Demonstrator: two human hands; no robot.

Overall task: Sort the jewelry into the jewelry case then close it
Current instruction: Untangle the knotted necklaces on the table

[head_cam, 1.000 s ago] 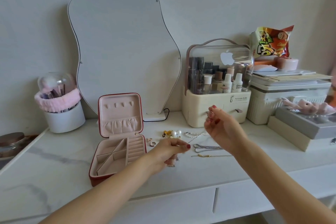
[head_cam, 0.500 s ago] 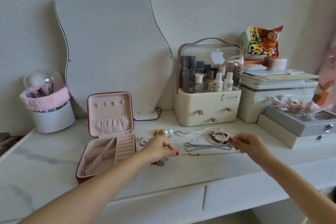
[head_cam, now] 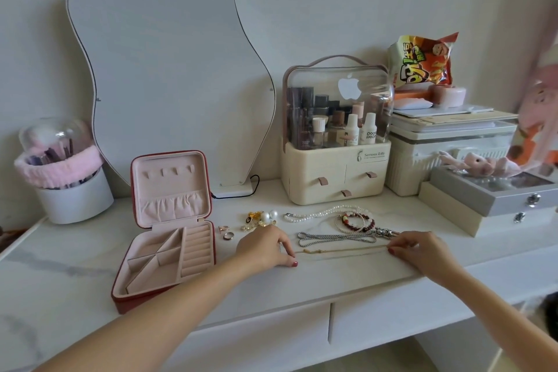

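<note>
A red jewelry case with pink lining stands open on the left of the white dresser top; the compartments I can see hold nothing. A thin gold chain lies stretched on the top between my hands. My left hand pinches its left end and my right hand pinches its right end. Behind it lie a silver chain, bead bracelets, a pearl necklace, a heap of earrings and two rings.
A wavy mirror leans on the wall behind the case. A cream cosmetics organizer stands behind the jewelry, stacked boxes at the right. A white brush pot is at far left. A drawer front runs under the dresser's edge.
Both hands have come down from the air to the dresser top, bringing the thin chain with them; it now lies stretched flat. My right hand moved right and down.
</note>
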